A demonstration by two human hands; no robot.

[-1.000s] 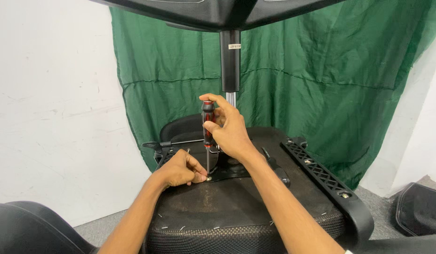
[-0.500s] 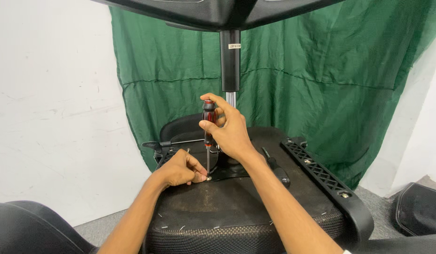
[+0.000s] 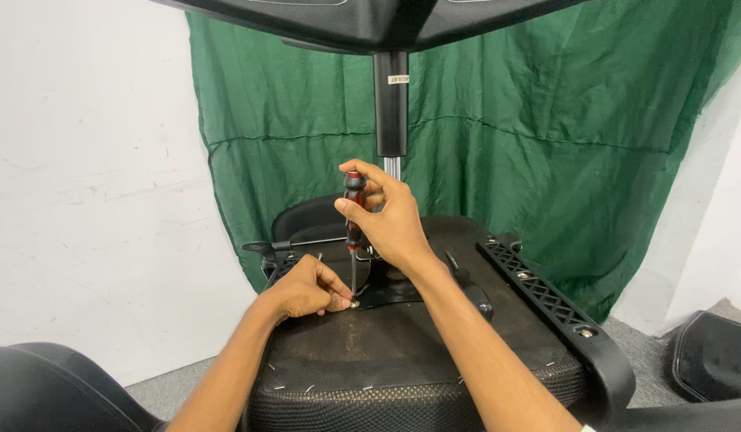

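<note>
The screwdriver (image 3: 354,218) stands upright over the underside of an upturned office chair seat (image 3: 402,352). Its handle is red and black, thick and ridged, and a thin bare metal shaft runs straight down from it to a small silver screw (image 3: 354,304) at the edge of the black metal plate (image 3: 386,290) in the middle of the seat. The right hand (image 3: 390,220) has its grip closed around the handle, thumb on the near side and fingers wrapped over the top. The left hand (image 3: 306,288) rests on the seat just beside the tip, its grip pinched narrow with fingertips touching the screw and the foot of the shaft.

The seat bottom is dark, rough fabric pulled tight, with small staples along its front rim. A black plastic armrest (image 3: 558,312) with an open lattice pattern lies along the seat's right side. A thin black lever (image 3: 294,243) sticks out to the left from the plate. The chair's column (image 3: 391,108) rises behind the hands to the black base (image 3: 370,20) at the top of the view. A green cloth (image 3: 546,144) hangs behind, against a white wall (image 3: 82,176).
</note>
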